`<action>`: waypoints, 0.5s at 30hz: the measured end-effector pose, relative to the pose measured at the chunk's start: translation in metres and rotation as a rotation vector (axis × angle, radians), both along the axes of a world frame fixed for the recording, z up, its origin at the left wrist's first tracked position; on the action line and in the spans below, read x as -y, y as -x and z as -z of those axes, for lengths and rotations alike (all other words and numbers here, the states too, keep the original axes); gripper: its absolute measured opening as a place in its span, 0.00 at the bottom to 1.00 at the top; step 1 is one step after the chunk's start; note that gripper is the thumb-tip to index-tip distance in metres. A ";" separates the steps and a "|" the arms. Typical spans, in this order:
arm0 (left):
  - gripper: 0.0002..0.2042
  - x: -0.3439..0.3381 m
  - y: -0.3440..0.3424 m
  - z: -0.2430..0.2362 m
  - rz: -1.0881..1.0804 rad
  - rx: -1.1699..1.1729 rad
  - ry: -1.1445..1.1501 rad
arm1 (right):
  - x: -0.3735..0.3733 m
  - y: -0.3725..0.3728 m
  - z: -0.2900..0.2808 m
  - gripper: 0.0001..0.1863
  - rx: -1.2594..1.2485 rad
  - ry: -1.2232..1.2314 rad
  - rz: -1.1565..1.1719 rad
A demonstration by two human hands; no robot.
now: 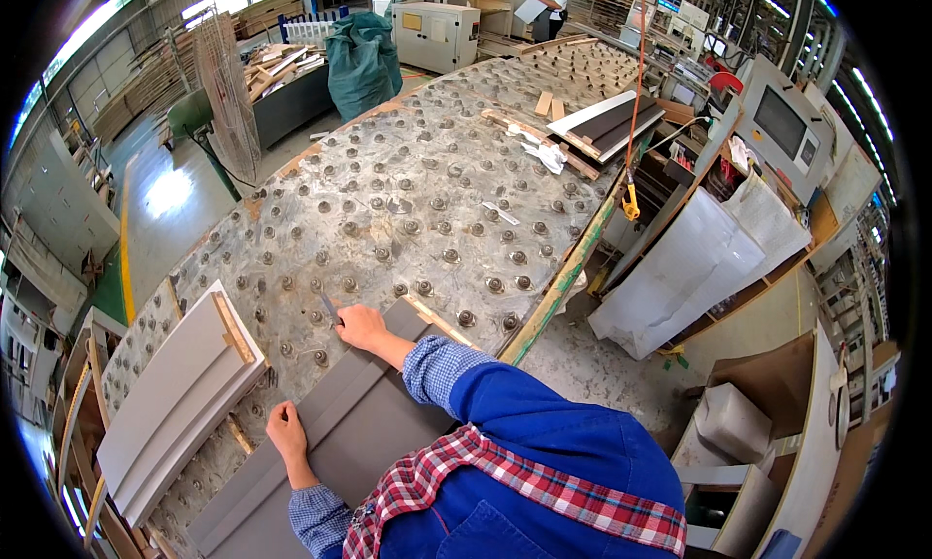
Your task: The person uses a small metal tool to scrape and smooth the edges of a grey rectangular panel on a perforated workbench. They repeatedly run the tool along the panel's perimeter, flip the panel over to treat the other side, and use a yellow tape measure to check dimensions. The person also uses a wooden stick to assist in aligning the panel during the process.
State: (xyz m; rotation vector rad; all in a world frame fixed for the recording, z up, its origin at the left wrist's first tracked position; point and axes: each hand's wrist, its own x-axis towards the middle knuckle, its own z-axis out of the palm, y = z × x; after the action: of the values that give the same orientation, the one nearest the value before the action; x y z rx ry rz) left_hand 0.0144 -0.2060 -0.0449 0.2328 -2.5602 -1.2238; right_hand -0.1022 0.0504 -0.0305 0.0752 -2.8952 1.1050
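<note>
My right hand (pixel 361 326) is closed around a thin, flat grey tool (pixel 331 309). Its narrow end points away from me, over the far edge of a dark grey panel (pixel 335 433) with raised long strips. That panel lies in front of my body, partly hidden by my arms. Over the panel's left side, my left hand (pixel 287 433) has its fingers curled together; anything inside them is too small or hidden to make out. Left of it rests a stack of pale lilac-grey panels (pixel 184 404) with a bare wood strip at one end.
The metal table (pixel 388 185) is studded with roller balls. At its far right lie white and dark boards (pixel 607 124) and a white crumpled cloth (pixel 547 155). A yellow hanging controller (pixel 631 202) dangles near the right edge. A green sack (pixel 361 64) stands beyond the far left edge.
</note>
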 end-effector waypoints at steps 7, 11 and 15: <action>0.10 -0.002 -0.001 -0.003 -0.005 -0.015 0.002 | 0.001 0.001 0.000 0.11 0.014 0.007 0.000; 0.10 -0.004 -0.002 -0.005 -0.002 -0.032 -0.014 | 0.001 0.001 0.003 0.11 0.008 0.026 0.004; 0.10 -0.004 -0.002 -0.006 -0.007 -0.024 0.003 | 0.002 0.002 0.004 0.11 0.008 0.026 0.007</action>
State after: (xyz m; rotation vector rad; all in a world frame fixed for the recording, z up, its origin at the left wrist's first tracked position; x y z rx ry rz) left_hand 0.0162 -0.2020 -0.0384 0.2249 -2.5381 -1.2131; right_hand -0.1040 0.0489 -0.0349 0.0590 -2.8852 1.1439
